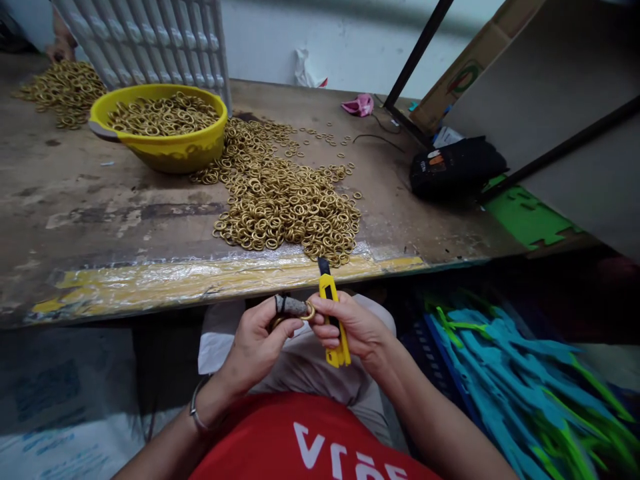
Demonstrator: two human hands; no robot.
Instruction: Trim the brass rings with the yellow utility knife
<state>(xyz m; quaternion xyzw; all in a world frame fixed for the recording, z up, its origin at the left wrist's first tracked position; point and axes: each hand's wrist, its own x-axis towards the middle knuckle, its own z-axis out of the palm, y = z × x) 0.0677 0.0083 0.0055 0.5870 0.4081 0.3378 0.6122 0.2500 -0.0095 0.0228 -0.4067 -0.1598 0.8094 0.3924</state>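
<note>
My left hand is closed over my lap, its thumb and index finger pinching a gold ring, part of which shows behind the thumb. A grey wrap with dark bands covers that index finger. Another gold ring stands at the wrapped fingertip, where the fingertips of my right hand meet it. My right hand is wrapped round a yellow utility knife, held upright with its dark tip towards the table. Just beyond the knife lies a heap of gold rings reaching the table's front edge.
A yellow basin full of rings stands on the worn table. A co-worker's hand touches another ring pile at far left. A black pouch lies right, near a metal frame. Below right, a crate holds turquoise and green pieces.
</note>
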